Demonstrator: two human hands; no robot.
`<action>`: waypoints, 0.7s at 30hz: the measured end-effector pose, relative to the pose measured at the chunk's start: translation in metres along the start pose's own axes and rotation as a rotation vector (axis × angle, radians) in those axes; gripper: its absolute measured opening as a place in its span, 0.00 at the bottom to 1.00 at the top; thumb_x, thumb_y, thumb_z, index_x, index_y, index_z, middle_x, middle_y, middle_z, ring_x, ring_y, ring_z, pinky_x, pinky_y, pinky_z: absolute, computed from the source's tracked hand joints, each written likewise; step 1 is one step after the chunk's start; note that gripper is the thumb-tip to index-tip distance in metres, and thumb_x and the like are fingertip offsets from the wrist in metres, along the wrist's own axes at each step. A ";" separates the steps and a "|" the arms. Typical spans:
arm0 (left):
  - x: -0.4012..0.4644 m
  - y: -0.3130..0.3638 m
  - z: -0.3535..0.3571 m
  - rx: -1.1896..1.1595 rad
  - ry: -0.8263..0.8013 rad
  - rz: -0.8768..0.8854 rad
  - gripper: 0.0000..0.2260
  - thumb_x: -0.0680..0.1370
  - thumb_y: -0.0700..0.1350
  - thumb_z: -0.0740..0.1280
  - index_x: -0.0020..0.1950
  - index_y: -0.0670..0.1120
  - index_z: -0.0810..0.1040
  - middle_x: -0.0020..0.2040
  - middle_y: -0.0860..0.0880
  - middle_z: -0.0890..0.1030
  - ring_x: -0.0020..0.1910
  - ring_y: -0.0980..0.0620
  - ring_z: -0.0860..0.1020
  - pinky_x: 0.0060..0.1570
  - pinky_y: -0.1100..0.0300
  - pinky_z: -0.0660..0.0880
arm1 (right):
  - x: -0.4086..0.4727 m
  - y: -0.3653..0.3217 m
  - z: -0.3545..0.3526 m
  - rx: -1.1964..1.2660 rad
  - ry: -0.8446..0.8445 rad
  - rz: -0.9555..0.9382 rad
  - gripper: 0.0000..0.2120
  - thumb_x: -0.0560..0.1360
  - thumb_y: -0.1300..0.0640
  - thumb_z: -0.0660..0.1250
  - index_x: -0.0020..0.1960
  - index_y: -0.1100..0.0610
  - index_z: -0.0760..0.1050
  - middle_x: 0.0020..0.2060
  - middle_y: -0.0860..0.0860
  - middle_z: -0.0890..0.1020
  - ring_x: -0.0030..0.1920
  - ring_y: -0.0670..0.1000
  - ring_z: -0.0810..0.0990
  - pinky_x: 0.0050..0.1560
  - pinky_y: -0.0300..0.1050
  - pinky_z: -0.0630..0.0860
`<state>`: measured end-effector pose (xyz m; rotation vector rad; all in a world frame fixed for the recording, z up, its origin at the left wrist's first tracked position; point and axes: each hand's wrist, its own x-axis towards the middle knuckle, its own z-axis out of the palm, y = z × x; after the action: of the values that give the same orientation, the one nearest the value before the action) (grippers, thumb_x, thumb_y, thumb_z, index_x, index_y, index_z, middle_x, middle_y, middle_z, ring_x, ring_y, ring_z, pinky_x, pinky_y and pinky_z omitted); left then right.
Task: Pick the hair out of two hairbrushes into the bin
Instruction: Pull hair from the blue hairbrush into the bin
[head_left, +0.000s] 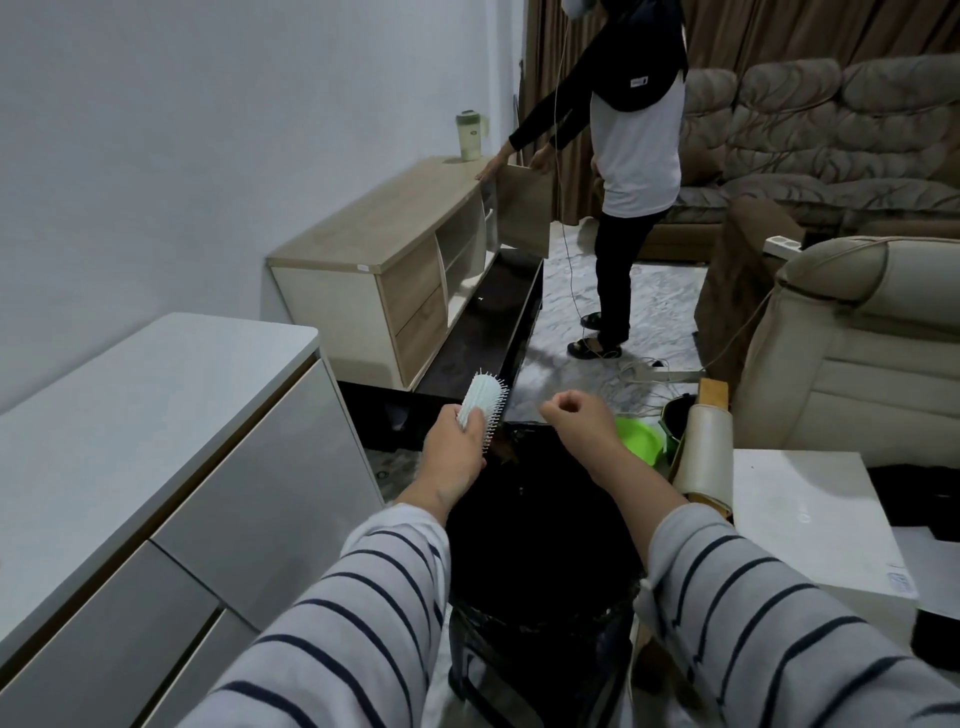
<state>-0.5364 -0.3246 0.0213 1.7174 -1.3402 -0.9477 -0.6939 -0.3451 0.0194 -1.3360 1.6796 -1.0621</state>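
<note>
Along the left wall runs a white sideboard (156, 415), and beyond it a wooden TV unit (395, 270) with a green-lidded tumbler (470, 134) on its far end. Nearer the middle, the left hand (457, 452) is wrapped around a pale brush (480, 405), held bristles to the right and head tilted up and away, over the far left rim of the black-lined bin (535, 545) that stands between the two striped sleeves. Just right of the brush and apart from it, the right hand (576, 415) hangs above the bin with its fingers curled in tight; whether they pinch any hair I cannot tell. Behind, a second person (623, 156) bends at the TV unit's open door. A green bowl (641, 434) sits just past the right wrist, then a white table (810, 519) and a cream armchair (857, 353).
</note>
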 end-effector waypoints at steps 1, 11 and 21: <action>0.001 0.000 -0.002 0.020 -0.001 0.004 0.12 0.80 0.51 0.57 0.54 0.43 0.72 0.40 0.46 0.77 0.30 0.46 0.77 0.44 0.52 0.77 | 0.002 0.005 -0.001 -0.118 -0.044 0.013 0.11 0.72 0.57 0.66 0.31 0.53 0.73 0.29 0.45 0.75 0.37 0.48 0.75 0.43 0.43 0.73; -0.008 0.015 -0.003 0.208 -0.092 0.121 0.14 0.79 0.56 0.57 0.54 0.46 0.72 0.43 0.46 0.80 0.39 0.43 0.82 0.48 0.47 0.79 | 0.006 -0.020 0.007 0.278 -0.219 0.096 0.21 0.77 0.60 0.59 0.70 0.54 0.65 0.67 0.56 0.73 0.64 0.54 0.73 0.62 0.43 0.68; 0.005 0.006 0.004 0.194 -0.040 0.110 0.25 0.68 0.68 0.52 0.52 0.53 0.70 0.52 0.44 0.79 0.46 0.39 0.81 0.50 0.41 0.78 | -0.007 -0.028 0.005 -0.095 -0.465 0.126 0.16 0.79 0.50 0.57 0.36 0.52 0.74 0.31 0.48 0.71 0.32 0.47 0.66 0.32 0.41 0.61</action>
<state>-0.5413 -0.3309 0.0241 1.7539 -1.5801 -0.8163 -0.6772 -0.3428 0.0432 -1.3882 1.4508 -0.5482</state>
